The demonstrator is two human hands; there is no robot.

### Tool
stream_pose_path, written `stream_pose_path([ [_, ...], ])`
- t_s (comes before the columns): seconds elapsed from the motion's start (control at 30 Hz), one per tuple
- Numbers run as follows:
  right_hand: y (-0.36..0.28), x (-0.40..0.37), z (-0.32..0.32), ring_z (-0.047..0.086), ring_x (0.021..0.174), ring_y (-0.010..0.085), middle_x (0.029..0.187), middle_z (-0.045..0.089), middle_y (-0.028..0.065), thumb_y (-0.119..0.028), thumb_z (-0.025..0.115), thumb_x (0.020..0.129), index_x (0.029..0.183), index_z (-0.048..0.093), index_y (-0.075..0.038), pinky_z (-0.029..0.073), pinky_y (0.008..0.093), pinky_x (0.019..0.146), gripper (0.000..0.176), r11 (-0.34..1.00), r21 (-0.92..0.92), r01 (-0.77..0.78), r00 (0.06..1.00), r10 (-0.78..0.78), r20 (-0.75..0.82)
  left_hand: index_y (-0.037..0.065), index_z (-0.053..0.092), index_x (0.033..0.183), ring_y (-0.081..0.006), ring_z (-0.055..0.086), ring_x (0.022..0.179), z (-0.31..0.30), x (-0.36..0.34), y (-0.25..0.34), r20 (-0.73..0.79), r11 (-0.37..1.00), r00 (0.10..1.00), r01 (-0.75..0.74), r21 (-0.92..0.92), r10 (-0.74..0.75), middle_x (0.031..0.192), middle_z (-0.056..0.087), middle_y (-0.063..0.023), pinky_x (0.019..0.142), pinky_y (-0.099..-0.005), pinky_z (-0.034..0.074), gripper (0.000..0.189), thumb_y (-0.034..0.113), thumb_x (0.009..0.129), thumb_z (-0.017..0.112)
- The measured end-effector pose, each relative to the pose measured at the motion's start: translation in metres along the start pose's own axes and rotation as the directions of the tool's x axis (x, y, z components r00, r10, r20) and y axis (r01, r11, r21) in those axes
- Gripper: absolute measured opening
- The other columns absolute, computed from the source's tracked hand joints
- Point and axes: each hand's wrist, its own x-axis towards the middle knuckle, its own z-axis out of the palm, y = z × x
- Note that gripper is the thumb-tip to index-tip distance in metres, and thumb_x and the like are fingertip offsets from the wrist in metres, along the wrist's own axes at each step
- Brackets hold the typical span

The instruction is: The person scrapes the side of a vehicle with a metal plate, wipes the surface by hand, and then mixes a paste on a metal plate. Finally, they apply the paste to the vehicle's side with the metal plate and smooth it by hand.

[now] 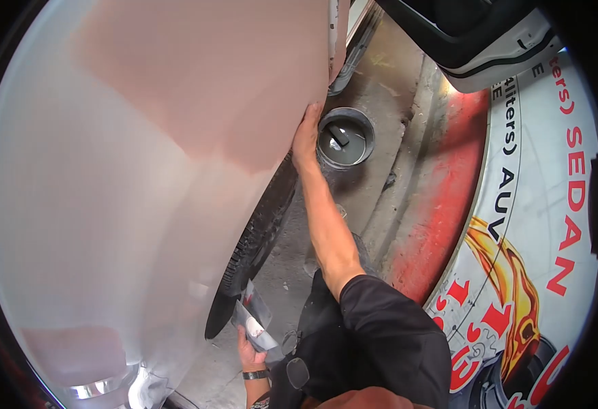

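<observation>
On the left, a car body panel (176, 88) shows grey-white paint and pink filler patches. My right hand (305, 140) is stretched out against the panel's right edge, above the dark tyre (254, 242). Its fingers look extended, partly hidden by the edge, and no tool shows in it. My left hand (250, 347), with a dark wristband, is closed on thin flat grey sheets (254, 320) carrying a whitish-pink patch and a small red mark. The exact kind of sheet cannot be made out. Just right of my right hand stands a round bucket (369, 140) of greyish liquid with a dark block (340, 134) in it.
A concrete ledge painted red (442, 204) runs along the right. Beyond it is a large printed banner (558, 170). An open car door (476, 41) juts in at the top right. A crumpled white cloth or paper (147, 388) lies at the bottom left.
</observation>
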Motion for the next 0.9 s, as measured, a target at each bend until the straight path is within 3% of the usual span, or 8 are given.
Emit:
stream_pose_path([
  [0.2,-0.058,-0.076,0.009,-0.005,0.150,0.0393,0.160,-0.002,0.0308,-0.052,0.021,0.104,0.151,0.002,0.012,-0.002,0.0435,0.122,0.082,0.995,-0.042,0.092,0.993,-0.089,0.072,0.006,0.059,0.123,-0.0223,0.067,0.098,-0.023,-0.003,-0.002,0.047,0.997,0.999,0.014,-0.075,-0.011,0.113,0.069,-0.0066,0.086,-0.0377,0.055,0.045,0.043,0.098,0.057],
  [0.37,-0.078,-0.130,0.017,-0.007,0.150,0.0387,0.161,-0.006,0.0278,-0.040,0.025,0.107,0.153,-0.003,0.007,-0.001,0.0467,0.121,0.072,0.970,-0.096,0.222,0.970,-0.210,0.119,0.006,0.059,0.121,-0.0221,0.067,0.098,-0.021,-0.008,-0.002,0.021,0.998,0.999,-0.028,-0.055,0.029,0.112,0.069,-0.0070,0.084,-0.0382,0.056,0.043,0.042,0.099,0.057],
  [0.47,-0.079,-0.160,0.004,-0.009,0.151,0.0365,0.162,-0.008,0.0237,-0.038,0.027,0.106,0.154,-0.004,0.004,-0.002,0.0468,0.121,0.071,0.926,-0.032,0.376,0.903,-0.359,0.235,0.006,0.059,0.122,-0.0221,0.067,0.099,-0.026,-0.008,0.000,0.142,0.996,0.990,0.020,-0.086,-0.008,0.114,0.068,-0.0070,0.086,-0.0381,0.055,0.043,0.041,0.098,0.058],
  [0.5,-0.079,-0.166,-0.006,0.011,0.149,0.0398,0.160,0.014,0.0242,-0.028,0.039,0.104,0.152,0.019,0.005,0.010,0.0479,0.121,0.062,0.912,-0.046,0.407,0.901,-0.393,0.182,0.006,0.059,0.122,-0.0221,0.067,0.100,-0.027,-0.008,0.000,0.139,0.996,0.990,0.018,-0.091,-0.006,0.114,0.068,-0.0070,0.087,-0.0380,0.055,0.042,0.040,0.098,0.058],
  [0.6,-0.055,-0.131,-0.045,0.055,0.119,0.0399,0.125,0.058,0.0245,-0.018,0.052,0.099,0.120,0.057,0.004,0.043,0.0445,0.099,0.031,0.781,-0.322,0.536,0.843,-0.517,0.148,0.006,0.059,0.123,-0.0220,0.067,0.100,-0.025,-0.004,0.001,0.127,0.995,0.992,-0.005,-0.104,0.018,0.114,0.069,-0.0069,0.088,-0.0378,0.055,0.040,0.038,0.098,0.058],
  [0.67,-0.042,-0.086,-0.061,0.062,0.071,0.0361,0.078,0.062,0.0179,-0.010,0.062,0.092,0.081,0.058,0.002,0.048,0.0420,0.064,0.017,0.869,-0.365,0.335,0.942,-0.314,0.117,0.006,0.059,0.122,-0.0219,0.067,0.100,-0.019,-0.006,0.000,0.106,0.995,0.994,-0.018,-0.094,0.028,0.113,0.069,-0.0069,0.088,-0.0377,0.055,0.039,0.037,0.098,0.058],
  [0.77,-0.055,-0.037,-0.057,0.054,0.055,0.0329,0.065,0.054,0.0181,-0.012,0.063,0.092,0.074,0.054,0.003,0.042,0.0402,0.054,0.025,0.810,-0.296,0.505,0.857,-0.511,0.063,0.006,0.059,0.123,-0.0220,0.067,0.100,-0.005,-0.004,-0.002,0.031,0.994,0.999,-0.027,-0.105,0.030,0.113,0.069,-0.0074,0.088,-0.0379,0.055,0.039,0.036,0.099,0.058],
  [0.9,-0.053,-0.036,-0.044,0.048,0.052,0.0321,0.062,0.048,0.0189,-0.011,0.065,0.090,0.069,0.050,0.004,0.039,0.0403,0.052,0.029,0.909,-0.189,0.371,0.928,-0.356,0.108,0.005,0.058,0.123,-0.0223,0.067,0.101,0.012,-0.004,-0.002,0.086,0.996,0.996,0.013,-0.092,-0.005,0.114,0.068,-0.0082,0.089,-0.0382,0.054,0.039,0.036,0.099,0.057],
])
